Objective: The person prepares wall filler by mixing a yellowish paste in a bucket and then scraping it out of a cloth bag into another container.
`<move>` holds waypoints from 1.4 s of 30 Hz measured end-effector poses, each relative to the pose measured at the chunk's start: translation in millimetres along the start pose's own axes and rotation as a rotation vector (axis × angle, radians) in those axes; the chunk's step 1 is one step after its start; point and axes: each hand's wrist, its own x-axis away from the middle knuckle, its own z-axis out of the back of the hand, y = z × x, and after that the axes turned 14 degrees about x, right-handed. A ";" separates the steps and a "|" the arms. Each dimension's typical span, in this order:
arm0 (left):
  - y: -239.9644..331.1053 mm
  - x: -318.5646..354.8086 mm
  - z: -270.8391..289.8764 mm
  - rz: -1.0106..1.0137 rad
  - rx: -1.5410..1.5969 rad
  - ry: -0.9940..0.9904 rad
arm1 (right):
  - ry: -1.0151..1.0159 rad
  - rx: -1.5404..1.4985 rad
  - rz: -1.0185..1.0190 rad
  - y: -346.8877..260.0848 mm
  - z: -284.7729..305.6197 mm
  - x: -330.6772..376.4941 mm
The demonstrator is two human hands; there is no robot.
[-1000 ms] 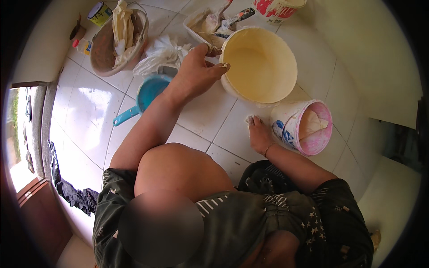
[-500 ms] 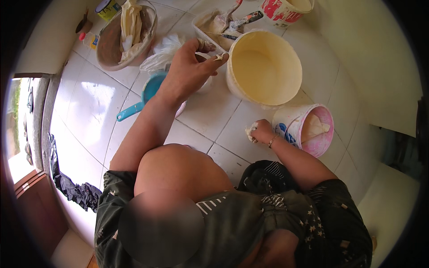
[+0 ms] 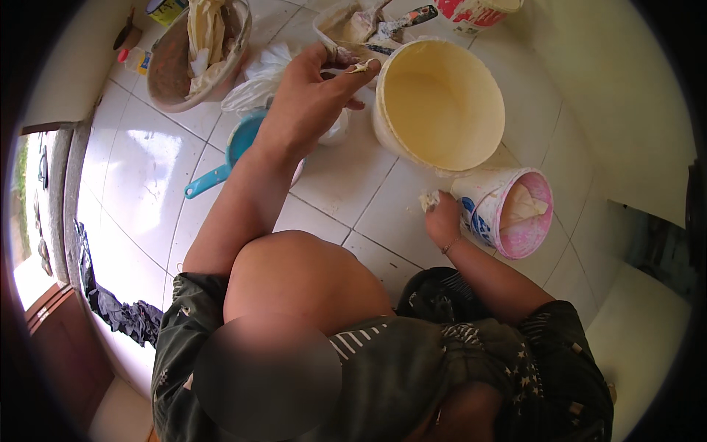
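Note:
My left hand is raised beside the rim of a large cream-coloured bucket, its thumb and fingers apart and smeared with whitish paste. I see nothing held in it. Lower down, my right hand is closed around a whitish, crumpled clump; whether that is paste or a rag I cannot tell. Right beside this hand, a smaller white bucket with a pink inside leans over on its side, a pale piece of material within. Pale residue coats the inside of the large bucket.
Behind my left hand lies a tray with paste-covered tools, including a black-handled scraper. A blue dipper, a plastic bag and a basin with cloth stand leftward. A red-and-white bucket is at the back.
My right hand has moved slightly right and turned more upright, still closed on the clump. The left hand keeps nearly the same pose. The whole view has shifted a little.

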 end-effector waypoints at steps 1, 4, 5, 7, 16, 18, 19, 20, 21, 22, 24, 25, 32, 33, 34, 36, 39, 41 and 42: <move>-0.9 -0.7 1.0 0.010 -0.005 0.000 | 0.055 0.009 0.040 -2.4 -2.2 -6.0; -1.9 -1.3 6.7 0.035 -0.022 0.000 | 0.025 0.084 0.145 -6.4 -6.6 -14.3; -1.8 -0.5 9.0 0.041 -0.023 0.000 | -0.013 0.122 0.179 -7.2 -9.5 -13.5; -1.1 1.7 12.2 0.045 -0.021 0.012 | -0.071 0.094 0.199 -9.0 -17.7 -5.1; 1.8 3.7 18.0 0.007 0.015 0.014 | -0.837 -0.113 0.199 -32.8 21.3 -17.6; -0.5 3.0 21.5 0.020 0.027 0.031 | -1.136 -0.507 -0.050 -42.2 75.5 -37.8; -0.9 2.7 23.8 0.055 0.048 0.016 | -1.203 -0.712 -0.175 -49.0 106.6 -44.8; -0.6 2.5 26.2 0.088 0.061 0.005 | -1.205 -0.890 -0.088 -58.5 137.1 -46.9; 0.2 2.4 28.1 0.115 0.073 -0.005 | -1.183 -0.994 -0.033 -68.9 167.1 -47.8; 0.9 2.8 29.0 0.137 0.172 -0.023 | -1.074 -1.097 -0.016 -81.4 193.1 -45.0; 3.0 4.2 28.4 0.173 0.370 -0.077 | -0.847 -1.311 0.104 -109.9 228.7 -36.1; 5.4 4.5 28.4 0.231 0.414 -0.118 | -0.715 -1.316 0.045 -124.3 237.7 -40.5; 9.1 21.0 26.4 0.401 0.791 -0.320 | -0.082 -0.734 0.352 -182.2 217.5 -75.5; 9.8 20.7 30.6 0.399 0.745 -0.278 | 0.119 -0.603 0.449 -190.8 209.9 -79.4; 9.4 19.8 33.1 0.369 0.713 -0.278 | 0.264 -0.446 0.474 -196.8 205.3 -83.5; 8.2 16.9 39.4 0.315 0.654 -0.272 | 0.494 -0.256 0.603 -204.6 203.1 -92.8; 5.9 8.0 47.7 0.210 0.678 -0.211 | 0.607 -0.126 0.716 -222.7 202.1 -107.3; 8.2 1.9 59.3 0.185 0.737 -0.227 | 0.633 -0.107 0.778 -233.3 204.6 -115.4; 10.0 -0.3 66.1 0.203 0.753 -0.216 | 0.625 -0.106 0.815 -237.3 207.2 -118.8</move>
